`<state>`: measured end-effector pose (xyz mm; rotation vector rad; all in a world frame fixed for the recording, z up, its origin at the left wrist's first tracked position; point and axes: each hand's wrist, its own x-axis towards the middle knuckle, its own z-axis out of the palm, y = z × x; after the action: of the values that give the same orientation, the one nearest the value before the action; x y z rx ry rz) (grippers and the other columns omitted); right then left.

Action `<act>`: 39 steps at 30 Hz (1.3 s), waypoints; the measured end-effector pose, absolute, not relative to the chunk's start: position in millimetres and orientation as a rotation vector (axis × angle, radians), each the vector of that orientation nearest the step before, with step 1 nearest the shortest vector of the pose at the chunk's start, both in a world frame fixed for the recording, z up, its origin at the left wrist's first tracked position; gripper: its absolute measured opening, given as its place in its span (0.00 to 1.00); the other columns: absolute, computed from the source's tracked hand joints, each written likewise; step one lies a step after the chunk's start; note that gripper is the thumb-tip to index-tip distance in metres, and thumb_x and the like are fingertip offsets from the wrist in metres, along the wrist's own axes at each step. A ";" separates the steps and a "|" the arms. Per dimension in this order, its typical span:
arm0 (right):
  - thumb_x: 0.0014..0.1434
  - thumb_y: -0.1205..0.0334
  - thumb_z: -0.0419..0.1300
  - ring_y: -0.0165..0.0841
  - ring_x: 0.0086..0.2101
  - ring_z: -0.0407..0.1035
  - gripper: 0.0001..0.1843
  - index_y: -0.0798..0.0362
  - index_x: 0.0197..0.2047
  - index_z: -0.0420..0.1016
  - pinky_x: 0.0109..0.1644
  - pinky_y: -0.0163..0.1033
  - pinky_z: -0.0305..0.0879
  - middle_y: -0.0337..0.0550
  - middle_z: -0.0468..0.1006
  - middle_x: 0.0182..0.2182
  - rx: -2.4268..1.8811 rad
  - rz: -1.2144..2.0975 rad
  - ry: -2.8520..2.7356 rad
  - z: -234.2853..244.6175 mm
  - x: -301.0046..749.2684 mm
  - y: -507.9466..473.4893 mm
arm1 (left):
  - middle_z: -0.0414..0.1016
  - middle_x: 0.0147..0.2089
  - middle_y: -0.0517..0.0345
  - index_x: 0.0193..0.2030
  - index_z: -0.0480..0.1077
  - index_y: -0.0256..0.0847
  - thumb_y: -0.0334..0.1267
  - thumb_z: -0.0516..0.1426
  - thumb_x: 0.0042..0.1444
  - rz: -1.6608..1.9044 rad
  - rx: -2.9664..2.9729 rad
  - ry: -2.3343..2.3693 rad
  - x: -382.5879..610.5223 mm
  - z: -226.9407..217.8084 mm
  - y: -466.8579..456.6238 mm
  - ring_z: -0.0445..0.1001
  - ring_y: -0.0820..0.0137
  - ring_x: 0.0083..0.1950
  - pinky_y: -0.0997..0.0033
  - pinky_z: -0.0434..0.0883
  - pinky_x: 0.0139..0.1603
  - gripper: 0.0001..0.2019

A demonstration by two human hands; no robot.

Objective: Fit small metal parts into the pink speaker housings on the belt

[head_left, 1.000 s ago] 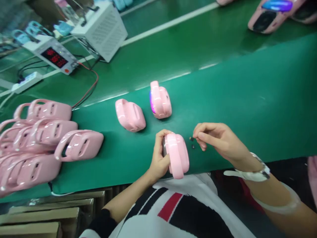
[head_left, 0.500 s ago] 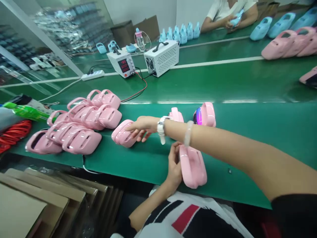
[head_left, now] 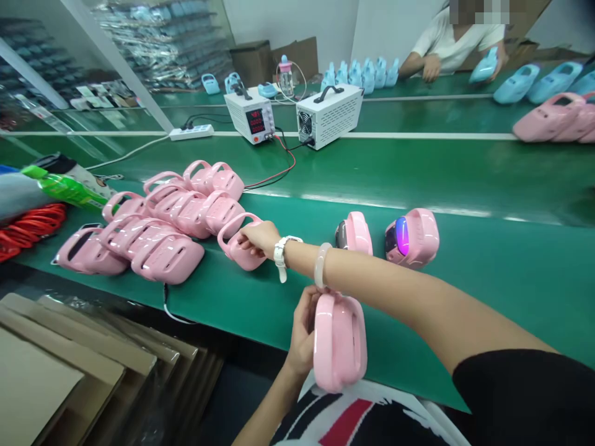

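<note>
My left hand is closed round a pink plastic shell with a handle, held at the near edge of the green mat. My right arm crosses over it to the left. My right hand, with a white watch on the wrist, grips another pink shell lying beside a pile of pink shells. Two more pink units stand on the mat: one with a dark face, one with a glowing purple face.
A power supply with a red display and a white box sit behind, with red and black leads. Red cable lies at the left, cardboard below. A person works at the far bench among blue shells.
My right hand left the small parts on the mat, reached far left and closed on a pink shell by the pile. The view lifted. My left hand drew its shell nearer.
</note>
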<state>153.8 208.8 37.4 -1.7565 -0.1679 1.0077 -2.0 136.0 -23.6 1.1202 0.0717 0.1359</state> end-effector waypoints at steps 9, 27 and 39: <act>0.55 0.71 0.63 0.45 0.54 0.70 0.22 0.51 0.53 0.70 0.50 0.43 0.68 0.52 0.72 0.58 -2.246 0.346 -1.032 50.7 171.6 203.4 | 0.73 0.52 0.57 0.50 0.68 0.47 0.41 0.66 0.48 0.262 1.252 0.173 -9.8 -43.8 176.8 0.70 0.63 0.55 0.69 0.68 0.56 0.22; 0.47 0.75 0.60 0.26 0.26 0.65 0.06 0.54 0.28 0.71 0.28 0.31 0.59 0.35 0.72 0.25 -1.788 -0.010 -0.679 138.1 121.0 -72.4 | 0.79 0.42 0.54 0.43 0.75 0.40 0.39 0.66 0.41 0.141 1.396 0.139 55.1 -48.5 166.6 0.76 0.62 0.45 0.67 0.72 0.46 0.19; 0.56 0.63 0.64 0.30 0.32 0.70 0.13 0.52 0.45 0.79 0.34 0.37 0.68 0.47 0.77 0.46 -1.767 0.121 -0.544 0.1 88.7 -134.6 | 0.75 0.57 0.60 0.56 0.74 0.50 0.38 0.59 0.58 0.207 1.685 -0.381 13.5 40.2 84.4 0.69 0.59 0.62 0.55 0.63 0.68 0.18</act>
<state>88.7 -134.6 0.1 -1.7674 -0.5438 0.1206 13.5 84.4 40.2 1.6855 -0.3810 0.2071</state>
